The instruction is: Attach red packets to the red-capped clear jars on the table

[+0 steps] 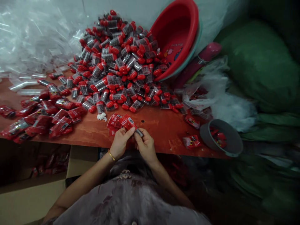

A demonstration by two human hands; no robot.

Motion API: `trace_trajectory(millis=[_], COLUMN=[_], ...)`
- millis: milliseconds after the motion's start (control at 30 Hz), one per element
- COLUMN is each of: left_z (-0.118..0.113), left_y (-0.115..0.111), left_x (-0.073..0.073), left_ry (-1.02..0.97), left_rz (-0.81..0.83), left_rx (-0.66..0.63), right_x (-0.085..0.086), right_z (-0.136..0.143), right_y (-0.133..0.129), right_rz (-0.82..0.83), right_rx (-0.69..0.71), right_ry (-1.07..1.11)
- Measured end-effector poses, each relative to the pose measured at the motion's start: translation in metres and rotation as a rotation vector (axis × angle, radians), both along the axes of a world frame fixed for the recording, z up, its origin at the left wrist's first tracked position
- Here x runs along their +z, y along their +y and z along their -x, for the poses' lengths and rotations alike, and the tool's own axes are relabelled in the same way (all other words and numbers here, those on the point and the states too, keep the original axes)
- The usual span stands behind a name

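Observation:
My left hand (121, 141) pinches a flat red printed wrapper (127, 122) with a barcode on it, just above the table's near edge. Close against it, my right hand (145, 144) is closed on a small tube (138, 132) with dark contents, mostly hidden by the fingers. The tube's end meets the wrapper's edge; I cannot tell whether it is inside. More red wrappers (113, 121) lie in a fanned stack beside my left hand. Beyond is a big heap of clear tubes with red caps (117, 67) and dark filling.
Red wrapped pieces (58, 123) are piled at left, near clear plastic sleeves (30, 47). A red basin (191, 37) leans behind the heap. At right are a grey bowl (235, 143), a wrapped piece (191, 141) and a plastic bag (234, 109). An open cardboard box (82, 159) stands below left.

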State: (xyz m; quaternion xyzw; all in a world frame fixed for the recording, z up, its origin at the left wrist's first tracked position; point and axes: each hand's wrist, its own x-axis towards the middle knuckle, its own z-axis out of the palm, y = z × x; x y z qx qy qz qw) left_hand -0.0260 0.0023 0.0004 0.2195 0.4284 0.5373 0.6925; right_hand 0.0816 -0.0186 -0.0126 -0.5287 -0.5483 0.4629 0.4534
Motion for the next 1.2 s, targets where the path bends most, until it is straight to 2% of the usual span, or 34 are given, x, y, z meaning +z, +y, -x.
trace_trajectory(millis=[133,267,367,433,500,533,633,667,733,833,967,1033,1100,1200], left_z=[0.005,0.007,0.017,0.035,0.064,0.082,0.134,0.146,0.157,0.137,0.087,0.072,0.067,0.068], left_y=[0.002,-0.005,-0.008,-0.006,-0.001,0.001,0.007,0.008,0.009,0.012,0.024,0.033,0.04,0.043], left_x=[0.002,-0.003,-0.003,0.0,0.003,0.004,0.007,0.007,0.008,0.005,-0.007,-0.016,-0.025,-0.035], left_ry=[0.035,0.004,-0.018,-0.034,-0.072,-0.093,-0.163,-0.186,-0.168,0.113,0.943,1.307,1.531,1.678], left_rz=[-0.012,0.024,0.039,0.081,0.158,0.186,0.155,0.11,0.033,-0.032,-0.313,-0.424,-0.459,-0.45], left_rx=[0.054,-0.064,-0.025,0.044,0.156,0.252,0.664,0.751,0.791,0.631,0.265,0.107,-0.002,-0.069], right_x=[0.002,-0.005,-0.01,-0.01,-0.008,-0.008,-0.012,-0.015,-0.023,-0.033,-0.038,-0.039,-0.041,-0.041], right_z=[-0.003,0.002,0.01,0.013,0.012,0.01,0.001,-0.002,-0.007,-0.011,-0.016,-0.02,-0.025,-0.028], right_y=[-0.002,0.001,0.013,0.03,0.055,0.069,0.111,0.12,0.127,0.108,0.058,0.038,0.025,0.018], right_rz=[0.079,0.107,0.024,-0.106,-0.255,-0.325,-0.412,-0.415,-0.408,-0.372,-0.317,-0.314,-0.328,-0.377], right_rx=[0.119,0.078,0.052,0.058,0.064,0.057,0.013,0.038,0.091,0.089,0.014,0.0,-0.011,-0.058], right_ry=[0.127,0.097,-0.029,-0.228,-0.486,-0.619,-0.929,-1.0,-1.094,-1.143,-1.154,-1.15,-1.14,-1.101])
